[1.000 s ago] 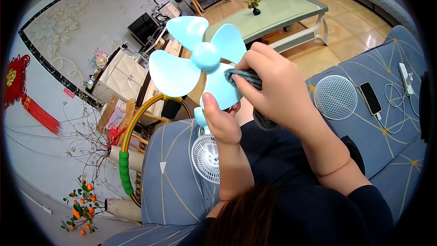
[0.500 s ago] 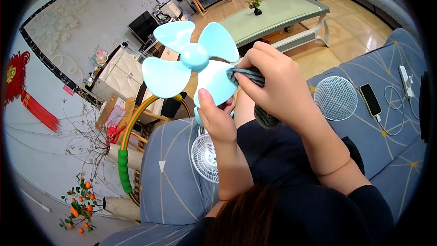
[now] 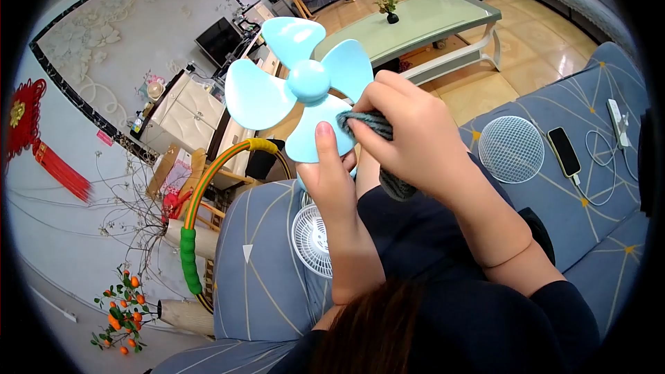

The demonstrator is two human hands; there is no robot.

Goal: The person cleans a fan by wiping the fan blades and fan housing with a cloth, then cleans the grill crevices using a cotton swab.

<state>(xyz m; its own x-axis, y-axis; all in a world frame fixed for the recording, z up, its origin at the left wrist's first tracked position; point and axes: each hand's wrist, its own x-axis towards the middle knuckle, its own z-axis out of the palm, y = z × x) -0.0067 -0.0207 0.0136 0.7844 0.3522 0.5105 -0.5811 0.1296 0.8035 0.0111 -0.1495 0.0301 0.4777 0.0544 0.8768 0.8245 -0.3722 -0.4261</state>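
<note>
Left to right: blue propeller [image 3: 308, 81], held up off the sofa [image 3: 256, 270], toward its front edge. White fan cage [image 3: 308, 239] below. My left grip [image 3: 332, 176] clasps the lower vane [image 3: 307, 137]; my right [image 3: 419, 128] pinches a cloth [image 3: 376, 124] against it. Wiping there unfinished, I judge; other vanes, can't tell. Loose grille [image 3: 511, 149] near front edge, unattached.
</note>
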